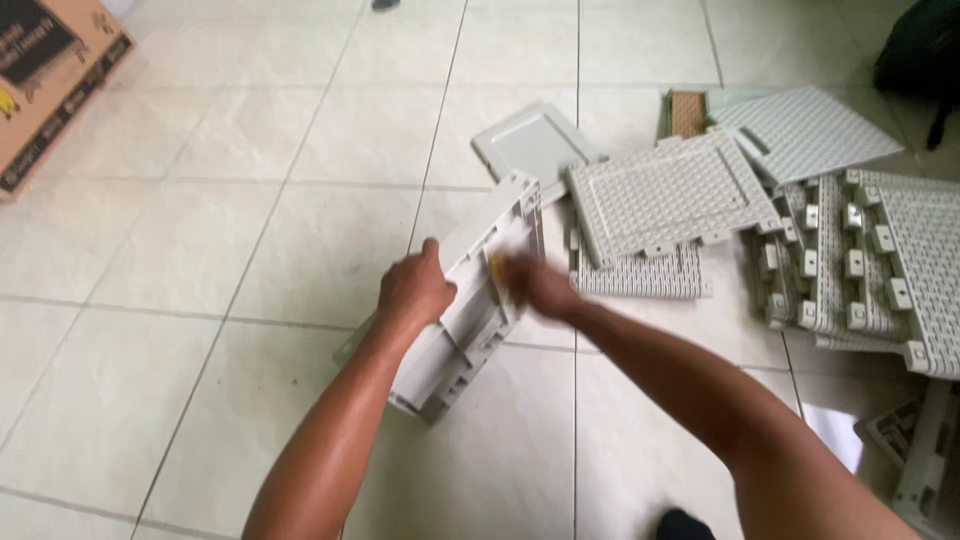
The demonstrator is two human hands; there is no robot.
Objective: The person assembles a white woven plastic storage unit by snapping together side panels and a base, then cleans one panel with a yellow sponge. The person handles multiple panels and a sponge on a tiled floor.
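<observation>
A grey plastic panel [478,305] is held tilted on edge above the tiled floor [200,250], near frame centre. The left hand [412,290] is closed over the panel's left long edge, fingers wrapped around it. The right hand [535,285] is pressed against the panel's right side; it is blurred, and its grip cannot be told. A small yellow spot is seen at the fingertips, unidentified.

To the right, more grey panels are spread on the floor: a perforated panel [668,195] laid over a slatted one [640,275], a flat lid-like piece [532,145] just behind, and a stack of ribbed panels [870,260] further right. A cardboard box [45,80] is seen at upper left, well apart.
</observation>
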